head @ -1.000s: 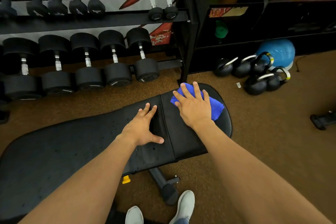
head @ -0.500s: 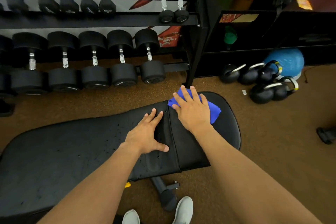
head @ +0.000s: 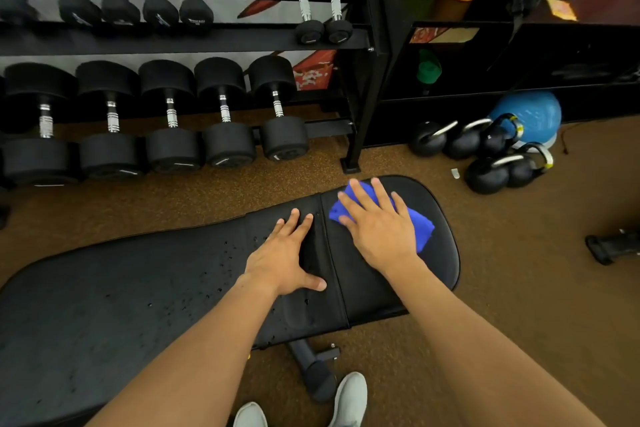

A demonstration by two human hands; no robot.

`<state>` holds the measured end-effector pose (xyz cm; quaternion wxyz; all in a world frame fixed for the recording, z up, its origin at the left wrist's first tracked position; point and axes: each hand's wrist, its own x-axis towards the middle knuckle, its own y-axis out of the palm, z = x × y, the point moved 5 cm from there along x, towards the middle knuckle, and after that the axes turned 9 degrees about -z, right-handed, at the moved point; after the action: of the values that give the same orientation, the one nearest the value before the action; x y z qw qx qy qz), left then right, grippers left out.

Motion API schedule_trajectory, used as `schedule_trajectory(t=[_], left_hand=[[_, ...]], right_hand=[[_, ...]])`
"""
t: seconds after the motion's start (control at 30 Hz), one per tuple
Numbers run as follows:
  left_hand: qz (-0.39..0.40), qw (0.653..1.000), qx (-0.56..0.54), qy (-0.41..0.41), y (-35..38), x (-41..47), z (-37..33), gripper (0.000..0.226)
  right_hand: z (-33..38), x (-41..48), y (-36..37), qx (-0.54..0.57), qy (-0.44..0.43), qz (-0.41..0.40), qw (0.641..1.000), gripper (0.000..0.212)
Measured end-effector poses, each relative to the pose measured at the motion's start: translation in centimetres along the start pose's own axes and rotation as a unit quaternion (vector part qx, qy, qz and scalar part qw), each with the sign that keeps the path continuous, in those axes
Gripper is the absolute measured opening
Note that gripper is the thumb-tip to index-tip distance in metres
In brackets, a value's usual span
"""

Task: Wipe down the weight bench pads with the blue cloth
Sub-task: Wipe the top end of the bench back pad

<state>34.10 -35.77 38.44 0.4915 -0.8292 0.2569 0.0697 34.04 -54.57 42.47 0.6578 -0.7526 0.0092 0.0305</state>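
Right hand [head: 381,232] flat, fingers straight, pressing the blue cloth [head: 420,227] onto the seat pad [head: 441,260] near its far edge, no grip. Left hand [head: 280,256] flat and released on the back pad [head: 121,288], just beside the seam. Droplets [head: 225,253] speckle the back pad.

The person's left hand [head: 280,260] and right hand [head: 377,229] are bare, with short, plain nails; the left thumbnail shows clearly. The left forearm [head: 201,350] and right forearm [head: 467,340] are uncovered right down to the frame's lower edge. Below them are two shoes [head: 349,399]: pale grey-white trainers with smooth, rounded toes, only their front parts in view.
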Motion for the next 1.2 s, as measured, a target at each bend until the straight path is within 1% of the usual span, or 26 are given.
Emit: schedule_trajectory(t=[0.07, 0.13, 0.27, 0.33, 0.4, 0.5, 0.57, 0.6, 0.67, 0.77, 0.83, 0.9, 1.0, 1.07, 1.13, 1.2], left_hand=[[0.001, 1.000, 0.003, 0.005, 0.2, 0.0, 0.2, 0.135], [-0.004, 1.000, 0.007, 0.009, 0.1, -0.1, 0.3, 0.135], [-0.008, 1.000, -0.002, 0.012, -0.1, -0.3, 0.3, 0.135], [-0.003, 1.000, -0.002, 0.012, -0.2, -0.3, 0.2, 0.136], [0.002, 1.000, -0.001, 0.011, -0.2, -0.2, 0.3, 0.136], [0.003, 1.000, -0.002, 0.014, -0.1, -0.2, 0.3, 0.136], [0.003, 1.000, 0.001, 0.016, -0.1, -0.2, 0.3, 0.136], [0.003, 1.000, 0.002, 0.016, -0.1, -0.2, 0.3, 0.136], [0.004, 1.000, 0.000, 0.015, 0.0, -0.2, 0.3, 0.136], [0.002, 1.000, -0.006, 0.016, -0.1, -0.1, 0.2, 0.136], [0.003, 1.000, -0.006, 0.016, -0.1, -0.2, 0.3, 0.136], [0.008, 1.000, -0.004, 0.018, 0.0, -0.1, 0.3, 0.136], [0.005, 1.000, 0.003, 0.021, 0.2, 0.0, 0.1, 0.136], [0.004, 1.000, 0.002, 0.017, 0.1, 0.0, 0.2, 0.136], [0.005, 1.000, 0.002, 0.018, 0.2, -0.1, 0.2, 0.136], [0.009, 1.000, -0.001, 0.018, 0.2, 0.0, 0.1, 0.136]], right_hand=[[1.4, 2.8, 0.0, 0.008, 0.031, -0.004, 0.999, 0.055], [2.7, 3.3, 0.5, 0.004, 0.030, -0.007, 1.000, 0.054], [3.0, -2.6, 0.9, 0.004, -0.028, -0.021, 0.999, 0.051], [1.4, -5.7, 0.7, 0.001, -0.030, -0.005, 1.000, 0.050], [-0.9, -6.2, 0.1, -0.007, 0.008, -0.002, 1.000, 0.052], [-3.8, -2.4, -0.6, -0.008, 0.089, -0.030, 0.996, 0.054], [-3.9, 0.3, -0.7, 0.003, 0.139, -0.038, 0.990, 0.055], [-3.4, 1.0, -0.7, 0.005, 0.147, -0.044, 0.988, 0.055], [-1.7, 0.1, -0.2, -0.003, 0.119, -0.044, 0.992, 0.056], [0.7, -6.0, 0.6, -0.010, 0.024, -0.027, 0.999, 0.055], [0.5, -10.7, 0.7, 0.002, 0.015, -0.007, 1.000, 0.055], [-2.0, -12.7, 0.4, 0.004, 0.060, -0.009, 0.998, 0.055], [-6.0, -10.5, -0.4, 0.002, 0.151, -0.052, 0.987, 0.053], [-7.3, -6.8, -0.8, 0.031, 0.182, -0.065, 0.981, 0.054], [-7.6, -4.3, -0.7, 0.045, 0.202, -0.060, 0.976, 0.055], [-7.0, -4.5, -0.6, 0.027, 0.204, -0.070, 0.976, 0.057]])
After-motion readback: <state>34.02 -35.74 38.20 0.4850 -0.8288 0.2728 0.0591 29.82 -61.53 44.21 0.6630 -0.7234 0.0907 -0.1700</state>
